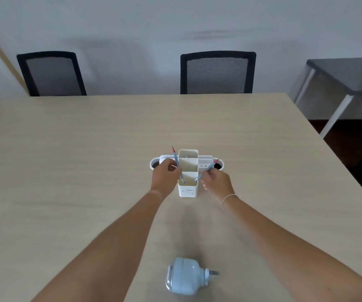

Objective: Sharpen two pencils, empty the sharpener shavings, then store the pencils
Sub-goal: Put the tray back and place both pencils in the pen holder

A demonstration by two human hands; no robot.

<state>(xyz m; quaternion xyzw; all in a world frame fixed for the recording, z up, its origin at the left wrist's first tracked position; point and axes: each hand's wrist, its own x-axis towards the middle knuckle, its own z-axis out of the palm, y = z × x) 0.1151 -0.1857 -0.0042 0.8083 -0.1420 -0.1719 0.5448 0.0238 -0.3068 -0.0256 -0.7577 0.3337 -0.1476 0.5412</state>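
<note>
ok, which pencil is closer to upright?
The left hand's pencil, beside the holder's left wall. The right hand's pencil leans far right.

small dark print on the front of the white pencil holder [188, 191], too blurred to read

Both forearms are bare and sleeveless, with a thin pale bracelet [228, 198] circling the right wrist.

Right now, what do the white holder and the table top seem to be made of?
White holder: probably plastic, matte; thin even walls, rounded corners. Table top: seems to be wood or a wood-look laminate, pale beige, smooth, with faint straight grain lines; the picture cannot tell which.
</note>
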